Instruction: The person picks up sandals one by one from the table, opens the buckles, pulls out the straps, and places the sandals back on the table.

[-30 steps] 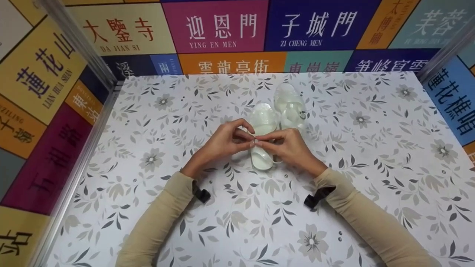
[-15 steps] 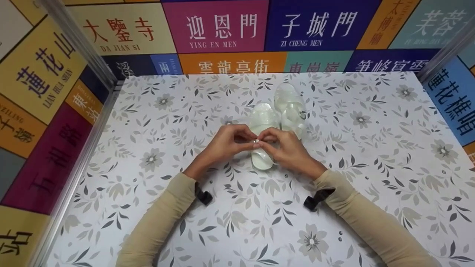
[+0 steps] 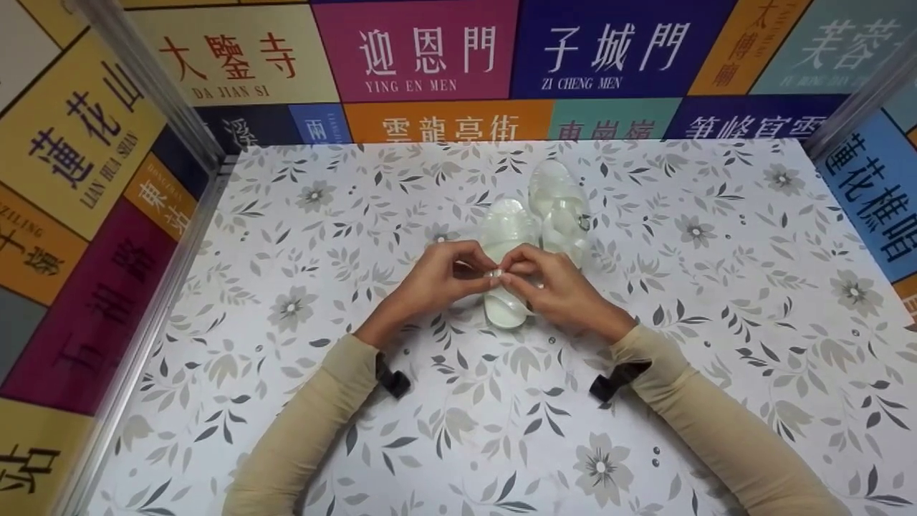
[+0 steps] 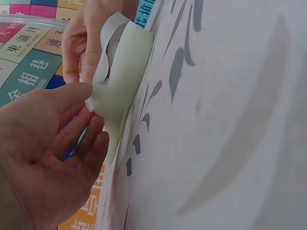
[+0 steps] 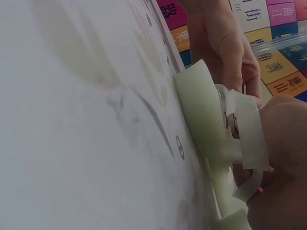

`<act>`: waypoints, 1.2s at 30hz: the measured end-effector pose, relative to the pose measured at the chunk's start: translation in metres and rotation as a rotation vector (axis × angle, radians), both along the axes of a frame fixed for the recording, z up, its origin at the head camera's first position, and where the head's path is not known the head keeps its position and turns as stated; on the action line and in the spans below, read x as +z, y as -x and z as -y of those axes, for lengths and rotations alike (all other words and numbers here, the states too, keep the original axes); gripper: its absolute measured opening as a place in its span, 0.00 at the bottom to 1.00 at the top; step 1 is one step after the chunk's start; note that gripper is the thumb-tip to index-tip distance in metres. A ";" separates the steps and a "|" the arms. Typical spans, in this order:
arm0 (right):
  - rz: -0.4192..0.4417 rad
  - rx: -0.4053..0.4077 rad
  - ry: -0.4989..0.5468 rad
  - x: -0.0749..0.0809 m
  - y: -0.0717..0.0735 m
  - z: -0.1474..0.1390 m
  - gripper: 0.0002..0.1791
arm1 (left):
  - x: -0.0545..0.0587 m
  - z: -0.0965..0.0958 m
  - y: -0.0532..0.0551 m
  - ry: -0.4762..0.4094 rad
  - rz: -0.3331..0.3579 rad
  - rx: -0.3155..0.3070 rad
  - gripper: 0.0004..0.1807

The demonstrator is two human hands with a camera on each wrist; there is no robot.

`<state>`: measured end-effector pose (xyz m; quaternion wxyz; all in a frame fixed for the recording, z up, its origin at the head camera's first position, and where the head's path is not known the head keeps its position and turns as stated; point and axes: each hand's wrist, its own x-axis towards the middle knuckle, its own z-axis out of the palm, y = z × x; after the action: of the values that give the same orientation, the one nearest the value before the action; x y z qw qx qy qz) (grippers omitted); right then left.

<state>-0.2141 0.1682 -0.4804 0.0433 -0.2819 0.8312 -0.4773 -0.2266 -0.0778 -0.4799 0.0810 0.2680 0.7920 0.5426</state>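
Right hand (image 3: 562,287) has arched its fingers; it and the left hand (image 3: 432,281) pinch a ribbon-like strap (image 5: 253,136) on a glossy sandal (image 3: 509,223).

Sandal (image 3: 509,223): pale, white to light green, with a glossy sheen on the front upper. Stands upright, sole (image 5: 197,105) down, on the floral-patterned tabletop (image 3: 387,459), toe toward the far edge and heel toward the near edge. Sole thick and smooth-sided at the heel, greener than the parts above it. Flat white strap (image 5: 253,134) stands raised above the sole, with a narrower curled strip (image 5: 249,186) beside it. Midsection partly obscured; whether the strap is fastened cannot be determined
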 end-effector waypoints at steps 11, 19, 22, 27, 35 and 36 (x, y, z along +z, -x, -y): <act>0.069 -0.049 0.083 0.001 -0.002 0.003 0.10 | 0.004 -0.001 -0.004 0.034 -0.026 0.007 0.10; 0.075 0.025 0.092 -0.002 0.002 -0.001 0.09 | 0.001 -0.001 -0.002 0.025 -0.038 -0.014 0.10; 0.051 0.038 0.077 -0.001 0.002 -0.002 0.09 | 0.001 -0.001 -0.002 0.023 -0.039 -0.020 0.10; 0.030 0.056 0.066 -0.001 0.003 -0.003 0.10 | 0.000 -0.001 -0.002 0.011 -0.035 -0.027 0.10; 0.023 0.079 0.063 0.003 0.003 -0.003 0.08 | -0.002 0.000 -0.001 0.011 -0.021 -0.032 0.08; 0.024 0.081 0.064 0.003 0.003 -0.003 0.08 | -0.002 0.000 0.000 0.011 -0.019 -0.032 0.08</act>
<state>-0.2175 0.1714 -0.4773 0.0635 -0.3108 0.8028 -0.5048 -0.2261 -0.0777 -0.4823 0.0836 0.2854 0.7914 0.5341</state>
